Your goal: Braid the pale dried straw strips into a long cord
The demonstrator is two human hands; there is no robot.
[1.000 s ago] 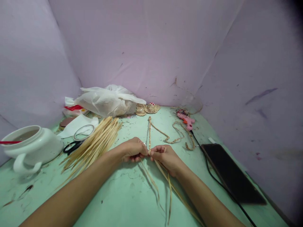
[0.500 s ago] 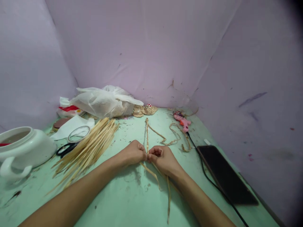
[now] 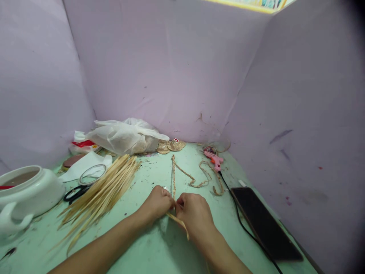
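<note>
A thin braid of straw-coloured fibre (image 3: 173, 177) runs from a knot on the table toward me, and its near end lies between my fingers. My left hand (image 3: 158, 203) pinches the braid's strands from the left. Close beside it, my right hand (image 3: 194, 213) is closed on the strands too, its knuckles turned up and its fingertips partly hidden. A loose flat strand (image 3: 178, 220) sticks out below both hands. From the far knot the finished cord (image 3: 195, 185) winds off to the right. A bundle of dry flat strips (image 3: 105, 194) lies left of my hands.
Black-handled scissors (image 3: 75, 193), a tape roll (image 3: 92, 174) and a white pot (image 3: 31, 194) stand at left. Behind are a plastic bag (image 3: 127, 135) and woven pieces (image 3: 173, 145). At right lie a pink glue gun (image 3: 214, 160), its black cord (image 3: 239, 217) and a dark phone-like slab (image 3: 266, 224).
My right hand has rolled over so its back faces up, and its strand ends are mostly hidden. The camera has tilted up, so everything sits lower in view.
</note>
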